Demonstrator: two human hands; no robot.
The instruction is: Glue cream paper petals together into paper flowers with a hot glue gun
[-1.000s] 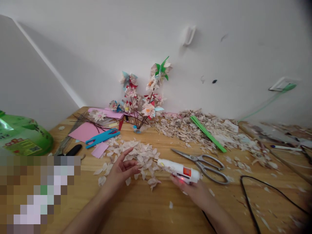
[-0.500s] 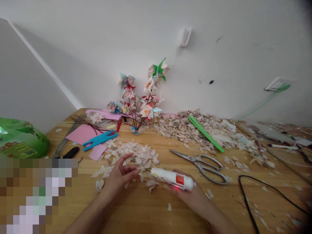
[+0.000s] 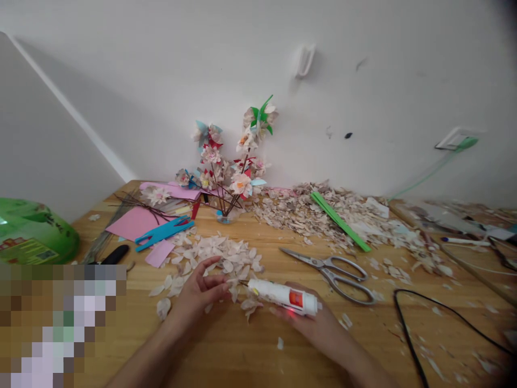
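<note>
My right hand grips a white glue gun lying low over the wooden table, its metal tip pointing left. My left hand rests among a pile of pale paper petals, thumb and fingers pinched on a petal right at the glue gun's tip. A small red light glows under the gun by my right fingers.
Steel scissors lie just right of the gun. A black cable loops at the right. A paper flower bouquet stands at the wall, with pink sheets, a blue cut-out, a green strip and a green bottle around.
The glue gun and my right hand have moved left and slightly down, bringing the tip up to my left fingers. My left hand stays on the petals.
</note>
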